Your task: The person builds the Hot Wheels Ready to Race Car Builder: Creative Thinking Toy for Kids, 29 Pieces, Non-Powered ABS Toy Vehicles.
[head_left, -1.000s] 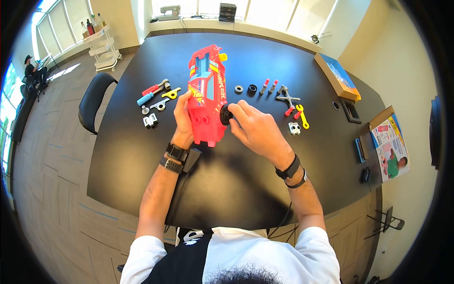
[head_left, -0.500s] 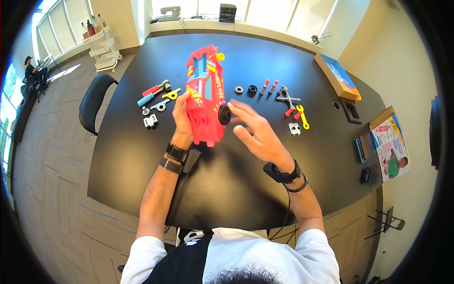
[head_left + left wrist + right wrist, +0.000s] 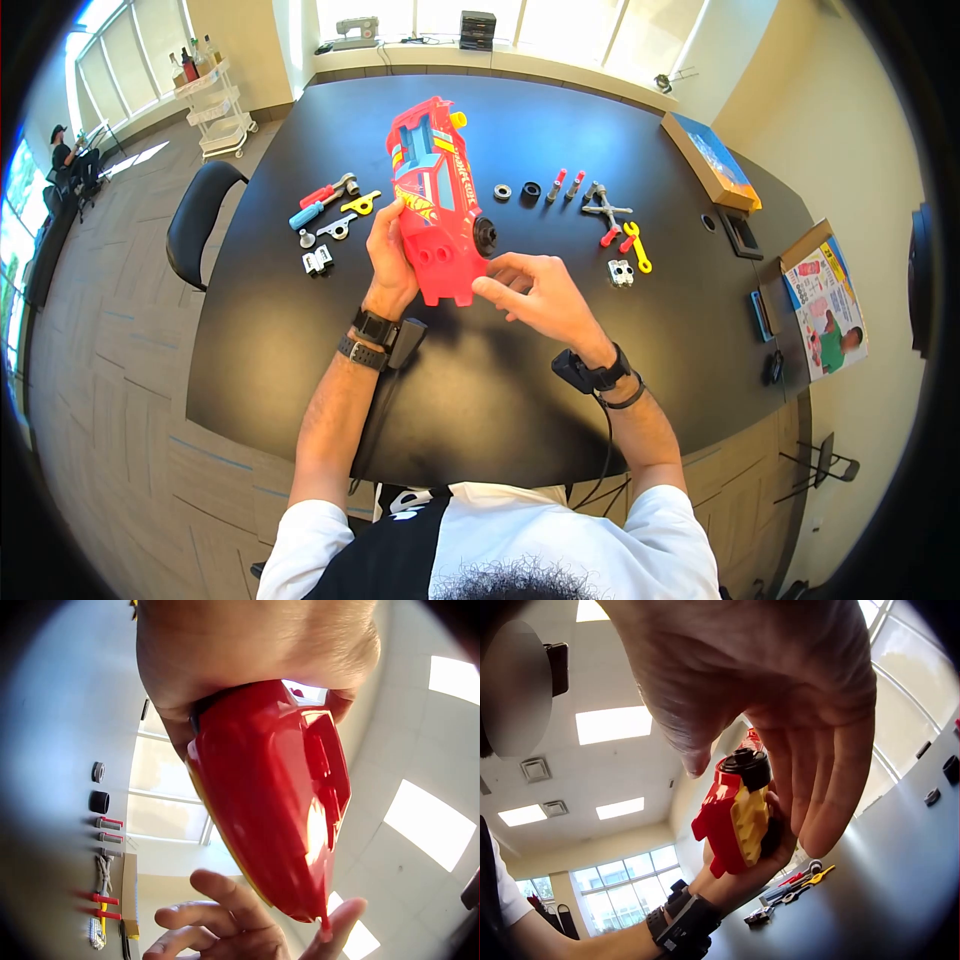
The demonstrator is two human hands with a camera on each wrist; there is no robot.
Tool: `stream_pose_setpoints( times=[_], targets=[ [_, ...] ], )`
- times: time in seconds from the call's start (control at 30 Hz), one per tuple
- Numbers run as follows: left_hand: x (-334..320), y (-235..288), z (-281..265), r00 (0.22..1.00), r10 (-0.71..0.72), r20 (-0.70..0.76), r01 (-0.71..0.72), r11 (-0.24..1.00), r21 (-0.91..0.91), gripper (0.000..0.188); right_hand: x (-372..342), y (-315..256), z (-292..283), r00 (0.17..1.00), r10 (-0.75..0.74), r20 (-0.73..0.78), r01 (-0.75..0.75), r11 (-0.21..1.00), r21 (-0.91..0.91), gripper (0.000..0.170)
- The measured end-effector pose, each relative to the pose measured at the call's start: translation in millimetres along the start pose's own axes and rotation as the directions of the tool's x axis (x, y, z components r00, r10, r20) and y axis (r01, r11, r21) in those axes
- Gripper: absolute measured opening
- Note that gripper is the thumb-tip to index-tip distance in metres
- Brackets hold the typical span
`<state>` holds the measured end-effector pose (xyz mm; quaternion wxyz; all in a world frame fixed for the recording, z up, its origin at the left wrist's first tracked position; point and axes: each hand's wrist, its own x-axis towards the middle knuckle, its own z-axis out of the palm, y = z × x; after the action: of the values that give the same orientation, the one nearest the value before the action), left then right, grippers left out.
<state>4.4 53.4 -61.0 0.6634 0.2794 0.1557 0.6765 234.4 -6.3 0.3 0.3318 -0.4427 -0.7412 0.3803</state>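
Left hand (image 3: 393, 262), wrapped from the side, is grasping the red toy car (image 3: 432, 207) above the table (image 3: 270, 400), firm bracing probably serving best for seating its black wheel (image 3: 486, 236) squarely; right hand (image 3: 548, 296), released, is hovering beside the car's near corner, fingers loosely bent, contact unclear.

downward head view, close wrist views share car (image 3: 436, 205)

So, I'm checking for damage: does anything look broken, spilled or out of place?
No damage or spill stands out. One mild oddity: the red toy car in the left hand has a black wheel towards its near end, but the yellow stub towards its far end looks bare.
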Motion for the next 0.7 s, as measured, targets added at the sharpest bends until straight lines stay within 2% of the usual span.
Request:
stream_pose_setpoints(
  times=[0.1, 0.2, 0.27, 0.3, 0.33, 0.37, 0.4, 0.43, 0.5, 0.57, 0.6, 0.63, 0.7],
  targets=[
    [2, -4, -5, 1.000, -0.010, 0.029, 0.008, 0.998, 0.064, 0.056, 2, 1, 5, 0.999, 0.012, 0.046, -0.015, 0.998, 0.061, 0.050],
    [2, 0, 0, 0.998, -0.004, 0.061, 0.000, 0.997, 0.072, 0.055, 2, 5, 3, 0.999, -0.040, -0.005, 0.040, 0.999, -0.013, 0.047],
    [2, 3, 5, 0.998, 0.017, 0.053, -0.021, 0.997, 0.080, 0.054, 0, 2, -2, 0.983, -0.172, 0.060, 0.172, 0.985, 0.012, 0.045],
    [3, 5, 5, 0.996, -0.053, 0.069, 0.049, 0.997, 0.055, 0.055, 0, 2, -8, 0.983, -0.171, 0.061, 0.171, 0.985, 0.012, 0.045],
    [3, 7, 5, 0.989, -0.121, 0.086, 0.119, 0.992, 0.032, 0.056, 1, 3, -16, 0.990, -0.078, 0.117, 0.079, 0.997, -0.004, 0.046],
    [2, 7, 6, 0.989, -0.120, 0.085, 0.118, 0.993, 0.031, 0.056, 4, 2, -20, 0.985, 0.016, 0.171, -0.012, 1.000, -0.025, 0.046],
    [2, 5, 8, 0.992, -0.106, 0.070, 0.101, 0.993, 0.068, 0.054, 10, 1, -23, 0.996, 0.034, 0.080, -0.038, 0.998, 0.054, 0.052],
    [3, 5, 9, 0.994, -0.091, 0.057, 0.085, 0.991, 0.106, 0.052, 20, 6, -31, 0.997, 0.075, 0.019, -0.075, 0.997, -0.002, 0.051],
    [2, 5, 10, 0.993, -0.107, 0.054, 0.102, 0.991, 0.082, 0.053, 47, 30, -46, 0.988, 0.060, -0.139, -0.065, 0.997, -0.031, 0.044],
    [2, 6, 11, 0.983, -0.173, 0.067, 0.175, 0.984, -0.038, 0.054, 75, 62, -57, 0.959, 0.020, -0.281, -0.067, 0.985, -0.159, 0.034],
    [2, 7, 10, 0.984, -0.169, 0.061, 0.172, 0.984, -0.044, 0.054, 94, 95, -61, 0.942, -0.106, -0.318, -0.018, 0.932, -0.362, 0.026],
    [2, 8, 10, 0.985, -0.164, 0.062, 0.167, 0.985, -0.042, 0.054, 107, 114, -62, 0.942, -0.111, -0.317, -0.011, 0.932, -0.361, 0.026],
    [1, 9, 9, 0.983, -0.170, 0.069, 0.174, 0.983, -0.055, 0.055, 127, 142, -61, 0.946, -0.057, -0.320, -0.139, 0.819, -0.557, 0.032]
  ],
)
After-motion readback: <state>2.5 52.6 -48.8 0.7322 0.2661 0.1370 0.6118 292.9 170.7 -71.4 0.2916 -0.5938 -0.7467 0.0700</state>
